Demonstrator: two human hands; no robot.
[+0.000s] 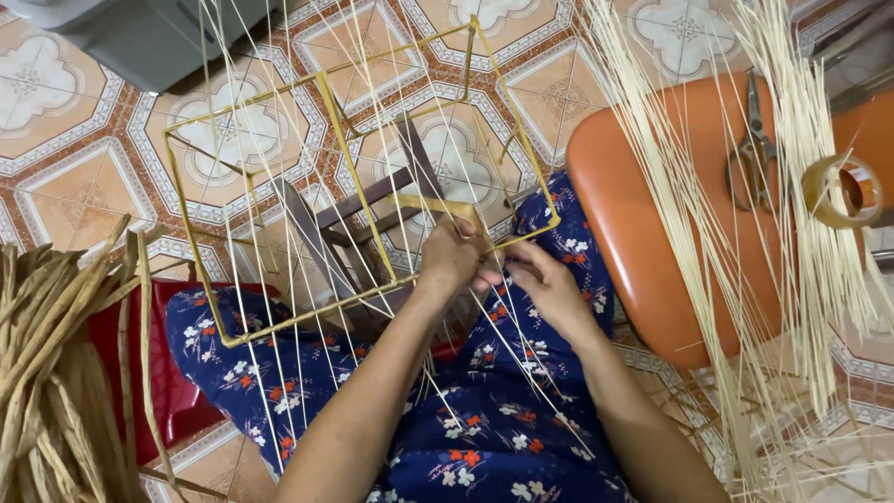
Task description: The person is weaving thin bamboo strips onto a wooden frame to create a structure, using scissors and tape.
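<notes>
A yellow wire box frame [346, 154] rests tilted on my lap, over blue flowered fabric [484, 419]. Several thin pale cane strands [279, 214] run across it from top to bottom. My left hand [450, 258] grips the frame's near corner, fingers closed around the wire and strands. My right hand [545, 284] meets it there and pinches a strand beside the left fingers.
An orange stool [652, 214] at right carries a bundle of pale cane [745, 233], scissors [754, 149] and a tape roll [843, 191]. Dried brown fibre strips [56, 373] lie at the left over a red stool [158, 373]. A grey box [140, 37] sits on the patterned tile floor [74, 140].
</notes>
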